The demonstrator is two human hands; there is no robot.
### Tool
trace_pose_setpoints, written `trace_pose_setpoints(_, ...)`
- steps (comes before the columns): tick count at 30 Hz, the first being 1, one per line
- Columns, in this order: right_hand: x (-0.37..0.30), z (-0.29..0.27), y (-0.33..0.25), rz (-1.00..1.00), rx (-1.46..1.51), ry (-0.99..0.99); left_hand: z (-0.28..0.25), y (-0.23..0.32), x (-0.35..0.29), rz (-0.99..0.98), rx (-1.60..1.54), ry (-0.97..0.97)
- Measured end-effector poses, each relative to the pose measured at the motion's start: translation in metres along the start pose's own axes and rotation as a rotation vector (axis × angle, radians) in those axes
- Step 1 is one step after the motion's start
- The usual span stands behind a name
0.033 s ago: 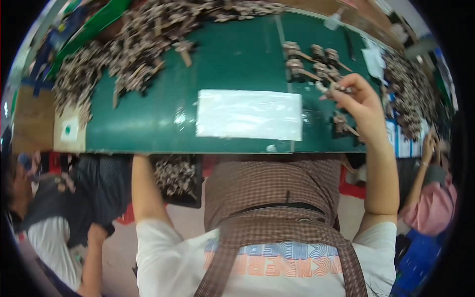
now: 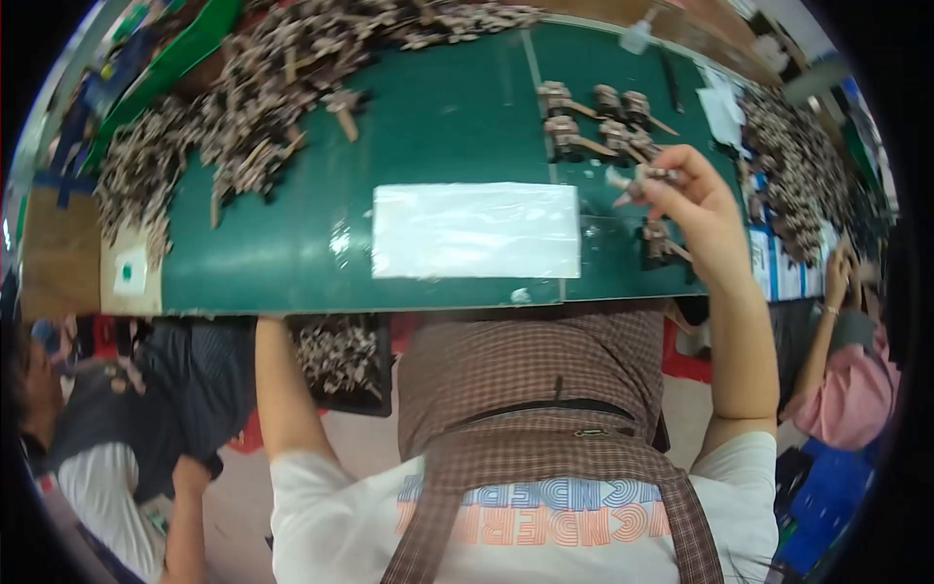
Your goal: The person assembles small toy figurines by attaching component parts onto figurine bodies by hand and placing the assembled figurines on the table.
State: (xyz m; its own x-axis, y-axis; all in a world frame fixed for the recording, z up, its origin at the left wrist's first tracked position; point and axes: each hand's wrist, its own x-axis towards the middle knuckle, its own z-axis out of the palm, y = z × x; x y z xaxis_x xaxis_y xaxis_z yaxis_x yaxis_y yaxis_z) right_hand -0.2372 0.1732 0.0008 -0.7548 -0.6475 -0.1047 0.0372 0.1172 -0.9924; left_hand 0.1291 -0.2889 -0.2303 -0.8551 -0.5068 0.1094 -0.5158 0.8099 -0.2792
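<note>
My right hand (image 2: 696, 200) is raised over the right part of the green table, its thumb and fingers pinching a small brown-grey part (image 2: 644, 183) with a pale, pinkish end. Just beyond it stands a group of small dark and tan assemblies (image 2: 608, 134) with sticks poking out. One more assembly (image 2: 658, 238) of this kind lies below the hand, near the table's front edge. A white plastic-covered sheet (image 2: 477, 232) lies flat at the middle front. My left forearm (image 2: 282, 389) passes beneath the front edge, which hides the left hand.
Large heaps of small brown-grey parts (image 2: 263, 107) cover the far left. Another heap (image 2: 793, 175) lies at the right. A dark tray of parts (image 2: 341, 360) sits below the table edge. Co-workers sit at left and right. A small clear bottle (image 2: 637, 37) stands at the back.
The whole view has shifted slightly, so the table's things appear a little farther left. My right hand keeps its pinch on the small part, about the same place over the table.
</note>
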Motion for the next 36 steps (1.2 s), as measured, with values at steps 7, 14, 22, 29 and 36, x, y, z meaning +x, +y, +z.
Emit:
trace_pose_setpoints(7, -0.03, 0.021, 0.011, 0.163, 0.348, -0.233, -0.206, 0.099, -0.062, -0.198, -0.632, -0.602)
trace_pose_setpoints(14, -0.075, 0.085, 0.024, 0.323, 0.582, -0.677, -0.305, 0.221, -0.028, 0.587, -1.34, 0.22)
trace_pose_setpoints(22, -0.095, 0.031, 0.037, -0.691, -0.611, -0.011, -0.311, 0.286, 0.026, 0.602, -1.404, 0.032)
trace_pose_setpoints(29, -0.102, -0.009, 0.052, -0.53, -0.509, 0.36, -0.29, 0.308, 0.155, 0.537, -0.827, 0.154)
trace_pose_setpoints(36, -0.103, -0.006, 0.052, -0.411, -0.365, 0.304, -0.275, 0.313, 0.188, 0.507, -0.67, 0.015)
